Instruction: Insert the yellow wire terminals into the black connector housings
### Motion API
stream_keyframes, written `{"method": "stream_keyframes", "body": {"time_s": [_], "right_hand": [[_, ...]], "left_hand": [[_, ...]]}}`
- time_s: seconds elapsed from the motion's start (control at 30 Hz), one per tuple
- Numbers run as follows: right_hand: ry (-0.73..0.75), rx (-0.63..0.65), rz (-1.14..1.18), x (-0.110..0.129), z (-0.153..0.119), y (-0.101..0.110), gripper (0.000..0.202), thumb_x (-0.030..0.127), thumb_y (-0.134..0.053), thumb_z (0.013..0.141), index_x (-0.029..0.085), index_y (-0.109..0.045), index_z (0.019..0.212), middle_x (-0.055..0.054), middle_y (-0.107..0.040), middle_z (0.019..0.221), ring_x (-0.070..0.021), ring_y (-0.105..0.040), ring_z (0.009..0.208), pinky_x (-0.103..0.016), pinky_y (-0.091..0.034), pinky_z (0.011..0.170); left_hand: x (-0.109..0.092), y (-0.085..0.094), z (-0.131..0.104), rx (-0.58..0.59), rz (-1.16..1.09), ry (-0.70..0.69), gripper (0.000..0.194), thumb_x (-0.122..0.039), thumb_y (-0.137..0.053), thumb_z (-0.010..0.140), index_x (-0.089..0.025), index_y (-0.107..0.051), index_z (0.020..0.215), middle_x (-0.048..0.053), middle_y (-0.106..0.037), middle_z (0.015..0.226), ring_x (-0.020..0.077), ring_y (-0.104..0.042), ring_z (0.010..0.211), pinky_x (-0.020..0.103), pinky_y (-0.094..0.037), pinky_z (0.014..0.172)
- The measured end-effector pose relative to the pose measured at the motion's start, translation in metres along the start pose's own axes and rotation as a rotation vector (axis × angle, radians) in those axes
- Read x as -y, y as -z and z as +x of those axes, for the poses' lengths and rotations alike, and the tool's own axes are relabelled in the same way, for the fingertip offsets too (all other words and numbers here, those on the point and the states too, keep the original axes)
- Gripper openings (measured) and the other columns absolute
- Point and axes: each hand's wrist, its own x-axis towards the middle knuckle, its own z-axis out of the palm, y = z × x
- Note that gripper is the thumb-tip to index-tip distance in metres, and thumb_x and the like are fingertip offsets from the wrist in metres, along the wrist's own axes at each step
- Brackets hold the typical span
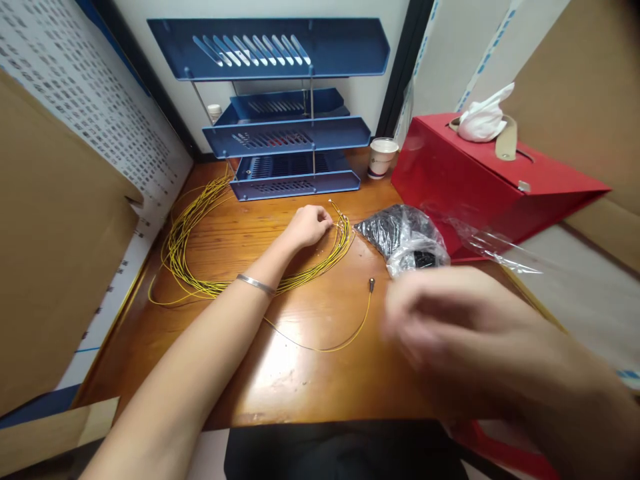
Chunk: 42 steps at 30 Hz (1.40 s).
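Observation:
A large loop of thin yellow wires (183, 250) lies across the left and middle of the wooden table. At the right end of the loop, my left hand (307, 225) has its fingertips pinched together on the thin wire ends; the exact grip is small and partly hidden. One single wire runs under my left forearm and curves out to a small dark connector (371, 285) on the table. My right hand (450, 320) is raised at the right, near the connector and a clear plastic bag of small black parts (400, 230). Its fingers look curled, but motion smears them.
Behind the loop stands a blue tiered file tray (295, 187). To its right are a paper cup (383, 159) and a red box (460, 180) with a tissue sticking out. Cardboard (55, 240) borders the left side. The wooden table (240, 393) ends near my lap.

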Motion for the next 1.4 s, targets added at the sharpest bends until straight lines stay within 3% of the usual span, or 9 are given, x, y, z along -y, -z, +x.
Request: {"method": "stream_keyframes", "body": {"time_s": [0.1, 0.23, 0.4, 0.6, 0.8, 0.93, 1.03, 1.2, 1.4], "right_hand": [[0.013, -0.237, -0.289, -0.016, 0.039, 0.019, 0.014, 0.03, -0.066, 0.091, 0.018, -0.072, 0.088, -0.001, -0.069, 0.073, -0.012, -0.055, 0.057, -0.026, -0.043, 0.055], [0.067, -0.464, -0.551, -0.041, 0.074, 0.024, 0.025, 0.029, -0.07, 0.088, 0.017, -0.075, 0.11, -0.007, -0.077, 0.105, -0.0142, -0.06, 0.064, -0.032, -0.048, 0.07], [0.109, -0.419, -0.46, -0.053, 0.091, 0.011, 0.046, 0.036, -0.075, 0.086, 0.016, -0.07, 0.127, -0.009, -0.077, 0.114, -0.0138, -0.061, 0.062, -0.034, -0.051, 0.073], [0.204, -0.36, -0.335, -0.057, 0.098, 0.002, 0.016, 0.027, -0.068, 0.089, 0.017, -0.08, 0.083, -0.002, -0.077, 0.076, -0.0141, -0.063, 0.064, -0.029, -0.047, 0.067], [0.238, -0.511, -0.113, -0.053, 0.098, -0.001, 0.016, 0.031, -0.07, 0.088, 0.017, -0.078, 0.083, -0.002, -0.076, 0.076, -0.0139, -0.063, 0.061, -0.028, -0.046, 0.059], [0.221, -0.493, -0.047, -0.058, 0.097, -0.008, 0.017, 0.033, -0.07, 0.088, 0.018, -0.074, 0.082, -0.004, -0.077, 0.082, -0.017, -0.07, 0.074, -0.029, -0.053, 0.071], [0.194, -0.524, 0.205, -0.062, 0.099, -0.008, 0.024, 0.043, -0.071, 0.088, 0.019, -0.068, 0.086, -0.004, -0.076, 0.084, -0.0178, -0.073, 0.081, -0.032, -0.057, 0.079], [0.208, -0.617, 0.491, -0.055, 0.102, 0.012, 0.031, 0.049, -0.073, 0.086, 0.024, -0.054, 0.088, 0.005, -0.064, 0.075, -0.0135, -0.07, 0.069, -0.032, -0.06, 0.075], [0.349, -0.962, 0.371, -0.028, 0.091, 0.052, 0.015, 0.029, -0.063, 0.093, 0.026, -0.054, 0.081, 0.005, -0.053, 0.066, -0.0094, -0.047, 0.046, -0.025, -0.045, 0.046]], "left_hand": [[0.0, 0.009, -0.016, -0.08, -0.022, -0.065, 0.014, -0.02, -0.058, 0.092, -0.014, -0.07, 0.09, 0.01, -0.075, 0.099, 0.0198, -0.067, 0.09, 0.033, -0.051, 0.088], [-0.012, 0.025, -0.053, -0.21, -0.139, -0.226, 0.014, -0.025, -0.057, 0.095, -0.015, -0.067, 0.094, 0.006, -0.073, 0.097, 0.0164, -0.064, 0.083, 0.029, -0.05, 0.08], [-0.029, 0.039, -0.092, -0.328, -0.305, -0.329, 0.014, -0.027, -0.06, 0.094, -0.015, -0.067, 0.091, 0.005, -0.072, 0.09, 0.0144, -0.063, 0.079, 0.023, -0.047, 0.066], [-0.026, 0.033, -0.102, -0.393, -0.514, -0.308, 0.019, -0.033, -0.064, 0.092, -0.017, -0.068, 0.103, 0.007, -0.073, 0.1, 0.0156, -0.067, 0.086, 0.022, -0.049, 0.063], [-0.02, 0.011, -0.109, -0.171, -0.537, -0.197, 0.061, -0.039, -0.064, 0.093, -0.02, -0.044, 0.147, 0.013, -0.071, 0.127, 0.0135, -0.065, 0.077, 0.026, -0.05, 0.067], [-0.02, 0.007, -0.11, -0.004, -0.291, -0.249, 0.029, -0.038, -0.054, 0.099, -0.017, -0.072, 0.106, 0.007, -0.077, 0.098, 0.0161, -0.064, 0.077, 0.027, -0.045, 0.069], [-0.017, 0.011, -0.109, 0.051, -0.14, -0.283, 0.042, -0.037, -0.043, 0.104, -0.017, -0.067, 0.076, 0.003, -0.07, 0.073, 0.0154, -0.061, 0.07, 0.026, -0.041, 0.068], [-0.003, 0.021, -0.105, 0.118, 0.207, -0.298, 0.044, -0.043, -0.037, 0.106, -0.019, -0.065, 0.081, 0.005, -0.07, 0.079, 0.0184, -0.062, 0.072, 0.028, -0.039, 0.068], [0.015, 0.036, -0.1, 0.211, 0.427, -0.21, 0.051, -0.049, -0.031, 0.105, -0.021, -0.068, 0.084, 0.009, -0.074, 0.082, 0.0238, -0.067, 0.074, 0.03, -0.04, 0.068]]}}
